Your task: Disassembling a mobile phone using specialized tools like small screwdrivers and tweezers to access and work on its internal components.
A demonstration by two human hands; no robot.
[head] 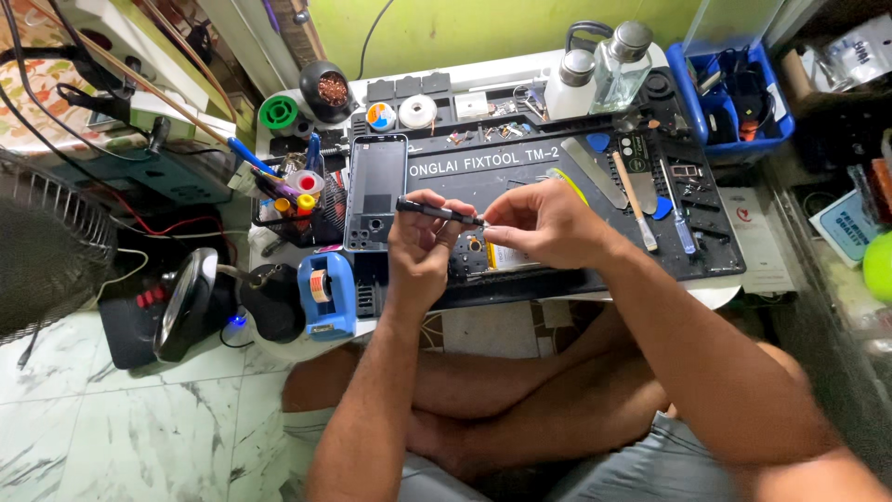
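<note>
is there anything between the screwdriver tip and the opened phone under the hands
Nothing visible does. The left hand holds the black screwdriver, whose tip meets the fingers of the right hand. The opened phone lies just below on the black repair mat, partly hidden by both hands.

2 hands | 2 bottles (clear) | 1 screwdriver

A: Mat?
B: Matt black rubber. Screwdriver: dark matt handle, bright metal tip.
A: Bottles?
B: Clear glass, metal caps. Floor: glossy marble tile.
</note>
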